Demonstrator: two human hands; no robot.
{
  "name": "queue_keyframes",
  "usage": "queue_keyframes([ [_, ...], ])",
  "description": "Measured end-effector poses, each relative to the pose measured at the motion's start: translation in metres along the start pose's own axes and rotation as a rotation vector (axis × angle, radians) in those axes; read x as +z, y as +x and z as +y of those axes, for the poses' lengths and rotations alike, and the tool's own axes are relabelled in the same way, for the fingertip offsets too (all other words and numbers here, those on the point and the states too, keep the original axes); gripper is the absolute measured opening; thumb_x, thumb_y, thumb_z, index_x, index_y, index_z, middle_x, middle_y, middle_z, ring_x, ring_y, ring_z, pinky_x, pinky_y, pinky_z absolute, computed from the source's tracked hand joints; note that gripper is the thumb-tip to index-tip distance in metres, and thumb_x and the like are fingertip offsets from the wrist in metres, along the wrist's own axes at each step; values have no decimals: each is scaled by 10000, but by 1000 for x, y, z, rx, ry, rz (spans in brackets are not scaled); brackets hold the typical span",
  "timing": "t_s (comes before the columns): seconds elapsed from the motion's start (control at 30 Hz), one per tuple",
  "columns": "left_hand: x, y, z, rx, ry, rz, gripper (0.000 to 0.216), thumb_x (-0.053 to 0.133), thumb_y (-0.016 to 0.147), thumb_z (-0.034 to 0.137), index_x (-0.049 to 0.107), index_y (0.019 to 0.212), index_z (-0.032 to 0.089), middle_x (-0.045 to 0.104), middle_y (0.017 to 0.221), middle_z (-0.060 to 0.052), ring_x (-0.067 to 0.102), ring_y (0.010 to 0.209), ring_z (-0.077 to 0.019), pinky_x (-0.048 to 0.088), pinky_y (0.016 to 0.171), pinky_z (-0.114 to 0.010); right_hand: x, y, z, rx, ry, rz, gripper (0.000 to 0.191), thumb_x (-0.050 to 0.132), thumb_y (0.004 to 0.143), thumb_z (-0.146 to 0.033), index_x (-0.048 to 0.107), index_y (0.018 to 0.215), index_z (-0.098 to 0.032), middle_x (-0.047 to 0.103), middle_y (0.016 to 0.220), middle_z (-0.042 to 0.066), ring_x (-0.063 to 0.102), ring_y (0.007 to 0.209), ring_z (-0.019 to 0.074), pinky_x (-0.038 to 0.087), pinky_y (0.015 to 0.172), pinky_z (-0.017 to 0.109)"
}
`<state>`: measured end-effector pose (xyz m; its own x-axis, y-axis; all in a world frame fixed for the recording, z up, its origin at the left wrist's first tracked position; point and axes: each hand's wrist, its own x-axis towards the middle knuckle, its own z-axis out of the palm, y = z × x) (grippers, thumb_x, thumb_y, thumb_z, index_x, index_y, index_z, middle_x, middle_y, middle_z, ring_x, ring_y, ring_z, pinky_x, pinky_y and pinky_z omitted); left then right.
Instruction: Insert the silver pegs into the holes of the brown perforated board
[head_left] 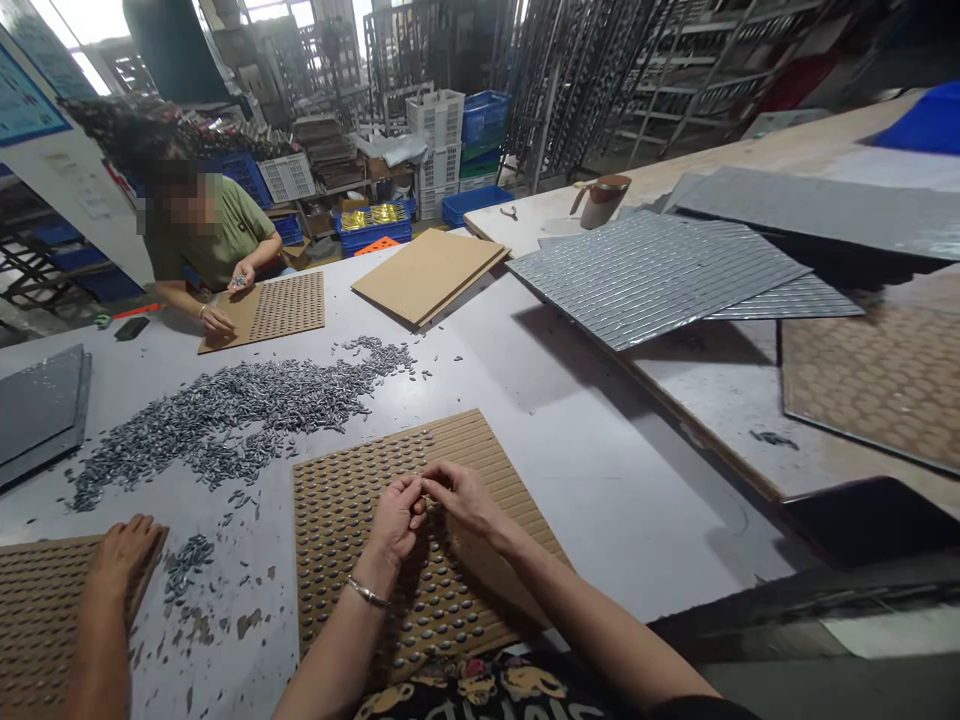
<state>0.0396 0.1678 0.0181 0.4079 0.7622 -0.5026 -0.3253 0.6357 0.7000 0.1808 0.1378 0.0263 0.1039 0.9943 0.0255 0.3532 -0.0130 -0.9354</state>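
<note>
Both my hands meet above a brown corrugated cardboard sheet (510, 480) that lies in front of me. Rows of small grey oval pieces (330, 510) sit in its grooves on the left and near parts, while the grooves at the right show bare. My left hand (397, 515), with a bracelet at the wrist, is curled closed with its fingertips pinched. Against them press the pinched fingers of my right hand (461, 495). Anything between the fingertips is too small to make out. A large pile of loose grey oval pieces (255, 405) spreads beyond the sheet.
A co-worker's hand (127, 550) rests on another sheet at the left. Across the table, a person (217, 230) bends over a dotted sheet (289, 305). Stacked cardboard (427, 275) lies at the back. Silver ribbed sheets (652, 270) overhang the right table's edge, near a mug (604, 203).
</note>
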Motion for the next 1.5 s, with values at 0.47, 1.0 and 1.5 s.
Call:
queue_keyframes([
  [0.47, -2, 5, -4, -33, 88, 48, 402, 776, 666, 452, 580, 799, 128, 567, 671, 5, 390, 425, -17, 178, 325, -124, -19, 33, 23, 199, -305, 118, 203, 495, 840, -259, 634, 721, -172, 634, 660, 1, 552, 610, 132, 377, 563, 221],
  [1.0, -8, -10, -4, -27, 73, 83, 417, 793, 628, 453, 587, 775, 122, 550, 648, 5, 378, 427, -21, 180, 320, -121, -13, 60, 32, 276, -533, 128, 176, 517, 862, -258, 606, 970, -152, 675, 857, 74, 580, 747, 169, 375, 655, 247],
  [1.5, -11, -12, -3, -30, 50, 111, 381, 788, 630, 412, 576, 760, 123, 556, 639, 7, 366, 424, -18, 184, 321, -120, -19, 79, 24, 207, -574, -29, 173, 561, 835, -247, 687, 775, -144, 687, 746, 69, 569, 666, 155, 334, 602, 236],
])
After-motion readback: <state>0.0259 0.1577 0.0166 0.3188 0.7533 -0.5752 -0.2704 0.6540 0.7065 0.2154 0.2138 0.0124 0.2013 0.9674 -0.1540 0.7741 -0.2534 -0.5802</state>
